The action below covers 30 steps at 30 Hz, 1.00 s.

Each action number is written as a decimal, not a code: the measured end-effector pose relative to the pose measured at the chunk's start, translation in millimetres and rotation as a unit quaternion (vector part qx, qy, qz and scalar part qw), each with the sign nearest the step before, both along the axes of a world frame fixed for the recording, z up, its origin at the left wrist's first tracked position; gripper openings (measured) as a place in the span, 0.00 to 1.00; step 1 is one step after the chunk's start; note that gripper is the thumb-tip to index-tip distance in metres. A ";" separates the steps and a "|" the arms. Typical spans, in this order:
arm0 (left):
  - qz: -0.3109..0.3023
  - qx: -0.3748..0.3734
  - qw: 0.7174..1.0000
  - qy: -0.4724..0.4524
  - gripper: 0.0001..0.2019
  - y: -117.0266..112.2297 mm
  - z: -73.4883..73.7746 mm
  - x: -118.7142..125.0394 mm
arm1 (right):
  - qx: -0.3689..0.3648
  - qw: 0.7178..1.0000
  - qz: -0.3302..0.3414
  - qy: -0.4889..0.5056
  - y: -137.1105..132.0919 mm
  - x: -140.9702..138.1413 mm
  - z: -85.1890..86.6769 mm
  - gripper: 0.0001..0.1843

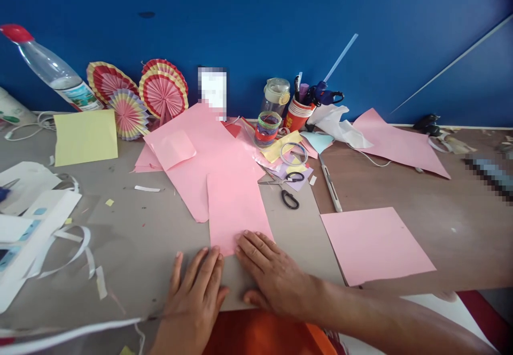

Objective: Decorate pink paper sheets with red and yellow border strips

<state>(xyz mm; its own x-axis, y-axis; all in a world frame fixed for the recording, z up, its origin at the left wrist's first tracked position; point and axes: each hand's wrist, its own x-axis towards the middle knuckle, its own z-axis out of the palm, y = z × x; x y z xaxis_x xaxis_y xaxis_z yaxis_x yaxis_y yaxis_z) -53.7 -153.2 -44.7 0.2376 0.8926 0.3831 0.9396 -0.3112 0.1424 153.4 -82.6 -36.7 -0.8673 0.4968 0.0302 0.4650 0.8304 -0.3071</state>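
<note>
A long pink paper strip lies on the table in front of me, its near end under my fingertips. My left hand lies flat with fingers stretched out, touching the strip's near left corner. My right hand also lies flat, fingers pressed on the strip's near right edge. Neither hand grips anything. A larger pink sheet lies beneath and behind the strip.
A pink square lies to the right. Black-handled scissors, a craft knife, tape rolls, a pen cup, paper fans, a yellow sheet, a bottle and white paper scraps surround the spot.
</note>
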 end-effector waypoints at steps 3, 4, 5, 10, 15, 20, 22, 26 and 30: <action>0.002 0.006 1.000 -0.011 0.16 1.4 1.2 0.8 | 0.002 1.000 0.005 -0.002 1.5 -0.1 2.0 0.38; 0.004 0.004 1.000 -0.015 0.17 1.7 1.7 0.1 | 0.005 1.000 0.005 -0.004 1.7 -0.3 2.3 0.38; 0.005 0.001 1.000 -0.017 0.17 1.8 2.4 -1.0 | 0.009 1.000 0.004 -0.006 1.7 -0.6 2.4 0.38; -0.045 0.018 0.997 0.055 0.18 1.0 10.0 -3.8 | 0.016 1.000 -0.003 0.006 0.0 -2.8 1.5 0.39; -0.098 0.013 0.988 0.119 0.29 1.4 6.4 4.8 | -0.008 1.000 -0.005 0.001 1.4 -2.1 8.1 0.40; -0.116 -0.019 0.985 0.129 0.39 2.2 -8.7 1.7 | -0.050 0.999 0.015 0.012 3.2 2.8 11.0 0.46; -0.117 -0.034 0.984 0.132 0.40 1.0 -11.0 -0.5 | -0.068 0.997 0.017 0.018 4.0 3.7 10.7 0.49; -0.103 -0.035 0.985 0.131 0.43 -1.0 -11.3 -0.4 | -0.138 0.989 0.042 0.012 15.5 9.7 22.1 0.54; -0.100 0.002 0.987 0.126 0.44 -0.5 -12.7 1.5 | -0.191 0.981 0.024 0.040 34.5 29.1 51.0 0.58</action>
<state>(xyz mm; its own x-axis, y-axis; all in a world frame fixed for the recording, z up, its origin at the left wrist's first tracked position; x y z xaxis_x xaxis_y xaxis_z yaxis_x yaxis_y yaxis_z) -52.1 -153.7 -57.3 0.4978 0.8163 0.2929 0.8643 -0.4947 -0.0902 182.5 -48.0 14.3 -0.8921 0.4446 -0.0801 0.3899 0.6682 -0.6336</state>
